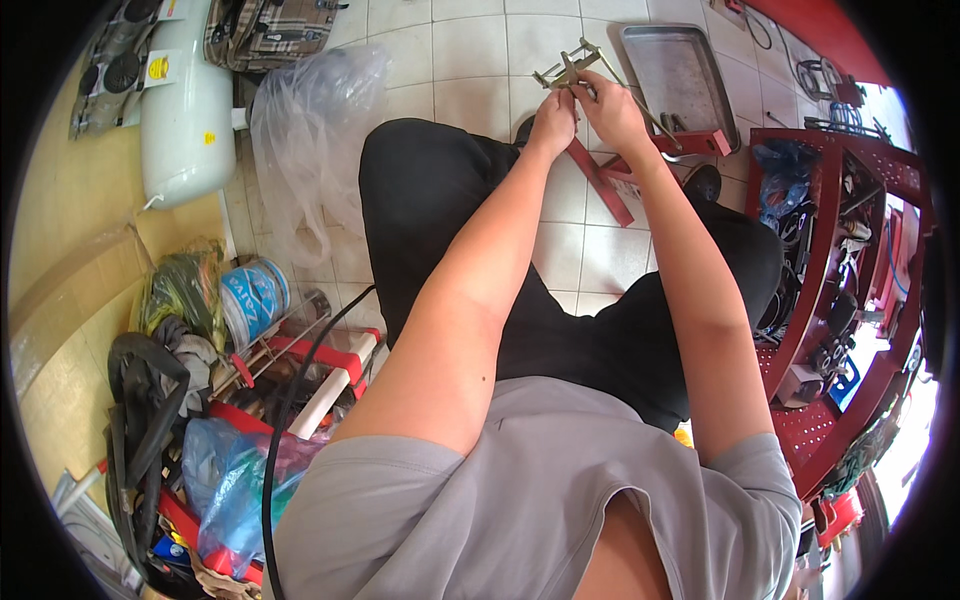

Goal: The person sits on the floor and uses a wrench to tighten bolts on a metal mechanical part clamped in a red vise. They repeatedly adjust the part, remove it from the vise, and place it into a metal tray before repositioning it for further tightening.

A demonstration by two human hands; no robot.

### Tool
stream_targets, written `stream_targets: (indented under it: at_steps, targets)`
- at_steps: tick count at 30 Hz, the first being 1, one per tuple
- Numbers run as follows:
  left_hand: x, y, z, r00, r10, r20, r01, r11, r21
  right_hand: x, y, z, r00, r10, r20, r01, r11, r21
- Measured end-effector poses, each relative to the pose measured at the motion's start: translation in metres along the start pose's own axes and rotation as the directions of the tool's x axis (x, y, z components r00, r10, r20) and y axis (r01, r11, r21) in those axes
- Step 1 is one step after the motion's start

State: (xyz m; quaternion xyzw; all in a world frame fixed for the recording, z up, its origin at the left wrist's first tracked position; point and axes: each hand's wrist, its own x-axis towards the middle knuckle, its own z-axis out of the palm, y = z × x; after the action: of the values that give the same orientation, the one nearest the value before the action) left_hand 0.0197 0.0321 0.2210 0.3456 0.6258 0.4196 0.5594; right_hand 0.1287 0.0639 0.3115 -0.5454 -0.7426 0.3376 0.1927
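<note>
My left hand and my right hand are close together beyond my knees, fingers closed at the near end of a brass-coloured metal frame. The frame has thin bars and a flat upright piece; what exactly it is cannot be made out. My right thumb and fingers pinch it from the right, while my left fingers curl at its lower end. Below my hands, a red metal stand rests on the floor, with a red beam on its right. A thin rod slants down beside my right hand.
A grey metal tray lies on the tiles beyond the stand. Red shelving full of parts stands on the right. To the left are a clear plastic bag, a white cylindrical tank, a blue-and-white bucket and a cluttered red rack.
</note>
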Motion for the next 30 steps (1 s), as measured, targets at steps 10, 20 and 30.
stream_targets:
  at_steps: [10,20,30]
  targets:
    - [-0.033,0.032,0.002,0.932,0.333,-0.141,-0.154,0.719,0.678,0.0,0.0,-0.006,0.999,0.027,0.029,-0.028,1.0,0.009]
    - [-0.008,0.017,0.0,0.977,-0.145,-0.155,0.144,0.989,-0.02,0.001,-0.002,-0.006,0.998,0.031,0.045,-0.033,0.999,0.039]
    - [-0.008,0.005,0.008,0.984,0.114,-0.138,-0.103,0.991,0.088,0.001,-0.001,-0.004,0.998,0.045,0.035,-0.048,0.997,0.062]
